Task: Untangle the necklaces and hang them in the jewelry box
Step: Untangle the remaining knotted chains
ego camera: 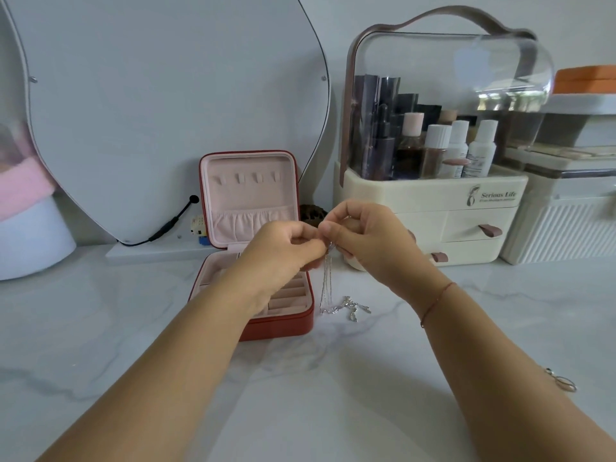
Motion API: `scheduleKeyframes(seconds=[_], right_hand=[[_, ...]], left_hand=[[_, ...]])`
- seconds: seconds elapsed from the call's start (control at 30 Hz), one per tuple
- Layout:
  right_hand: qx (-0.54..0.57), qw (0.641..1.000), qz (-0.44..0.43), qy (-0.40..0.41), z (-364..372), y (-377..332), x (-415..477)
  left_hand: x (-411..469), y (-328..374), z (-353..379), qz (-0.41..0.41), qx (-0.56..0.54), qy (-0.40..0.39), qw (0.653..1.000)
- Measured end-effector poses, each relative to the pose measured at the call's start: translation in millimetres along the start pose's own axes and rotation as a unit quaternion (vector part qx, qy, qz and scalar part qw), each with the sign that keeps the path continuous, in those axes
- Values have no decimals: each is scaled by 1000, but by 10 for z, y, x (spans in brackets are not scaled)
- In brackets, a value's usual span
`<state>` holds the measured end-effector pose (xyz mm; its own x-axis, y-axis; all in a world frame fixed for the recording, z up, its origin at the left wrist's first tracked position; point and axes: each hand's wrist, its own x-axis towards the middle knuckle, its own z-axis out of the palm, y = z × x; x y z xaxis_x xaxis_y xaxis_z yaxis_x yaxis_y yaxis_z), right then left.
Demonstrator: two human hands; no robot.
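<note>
Silver necklaces dangle beside open red jewelry box.

1. A white, grey-veined marble countertop fills the foreground under soft, even light.
2. A pale wall rises behind it.
3. A curvy mirror stands against the wall, a black cable at its foot.
4. A cream cosmetics organiser with a clear domed lid holds bottles, with a white ribbed box just beside it.

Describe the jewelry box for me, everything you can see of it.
The box is red outside, pink and velvety inside. It sits open on the counter, lid upright. Four hooks in the lid are bare, a gathered pocket below them. The base shows ridged ring slots, partly hidden by the left hand, which pinches the necklaces; whether it touches the box is unclear.
</note>
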<state>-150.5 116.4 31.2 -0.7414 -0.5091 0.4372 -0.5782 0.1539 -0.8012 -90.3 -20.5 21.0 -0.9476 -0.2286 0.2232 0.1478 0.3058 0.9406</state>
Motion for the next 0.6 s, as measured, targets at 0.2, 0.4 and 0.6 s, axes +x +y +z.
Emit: scheduleKeyframes(seconds=[0.2,0.4,0.6], right_hand=[[18,1000,-19,8,-3,-9,8],[138,989,9,-44,-79,6,20],[143,987,45,-49,-103,19,24]], left_hand=[[10,46,16,-129,-260,-115,950],[72,24,-34,-97,-335,-86,933],[92,-32,-4,-108,-385,-48,915]])
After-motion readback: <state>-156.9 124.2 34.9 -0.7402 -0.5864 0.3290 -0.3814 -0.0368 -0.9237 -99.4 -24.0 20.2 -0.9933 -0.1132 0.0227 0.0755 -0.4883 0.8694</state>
